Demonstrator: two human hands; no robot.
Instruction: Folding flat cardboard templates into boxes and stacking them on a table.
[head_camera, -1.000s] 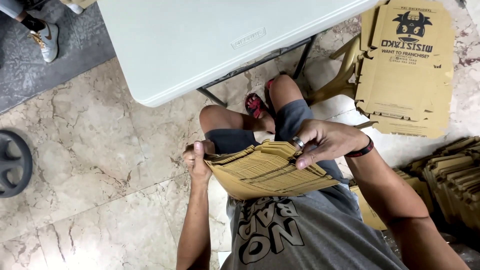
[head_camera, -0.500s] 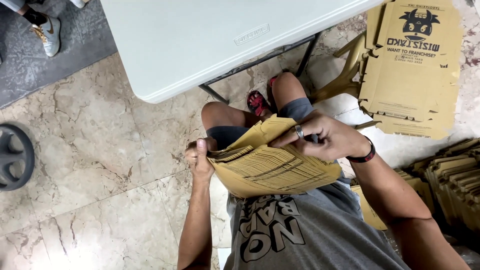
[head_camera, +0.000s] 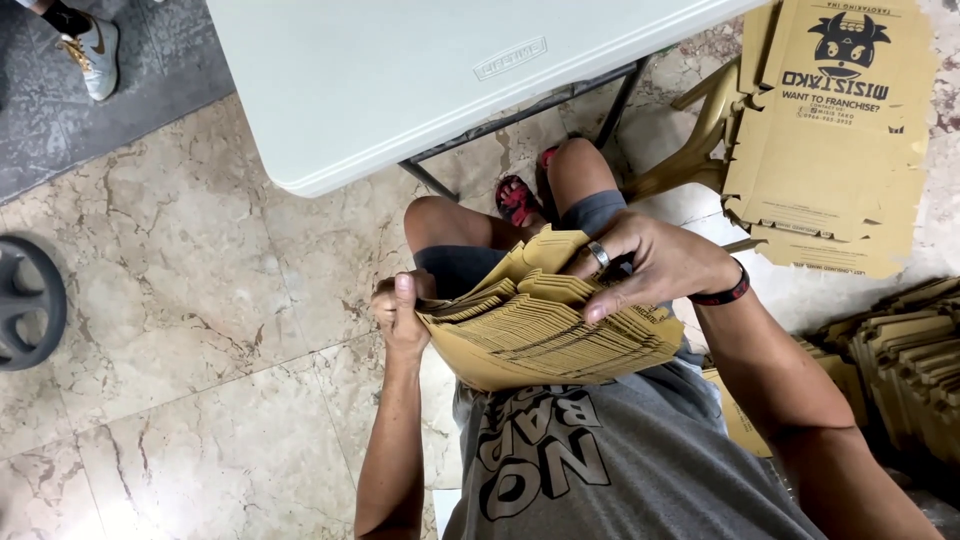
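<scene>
A thick stack of flat brown cardboard blanks (head_camera: 545, 335) is held over the lap of a seated person, fanned so the layered edges face up toward the camera. The left hand (head_camera: 400, 312) grips the stack's left end, fingers curled beneath and the thumb pressed upright against the side — closed firmly on it. The right hand (head_camera: 645, 265) lies across the top right of the stack, fingers bent and spread over the upper blanks, with the topmost piece lifted and pinched at its flap (a ring shows on one finger, and a dark band (head_camera: 725, 293) circles the wrist). The stack sits just in front of the grey printed T-shirt (head_camera: 600, 470) and above the bare knees, well below the edge of the white folding table (head_camera: 400, 90) that fills the top of the view. To the right, a pile of larger printed cardboard sheets (head_camera: 835, 130) lies on a tan plastic chair (head_camera: 700, 130), and further stacks of folded brown pieces (head_camera: 910, 365) rest on the floor at the right edge. The marble floor (head_camera: 180, 330) spreads out to the left — a dark round wheel-like object (head_camera: 25, 300) sits at its far left edge, and another person's sneaker (head_camera: 95, 55) shows at the top left.
</scene>
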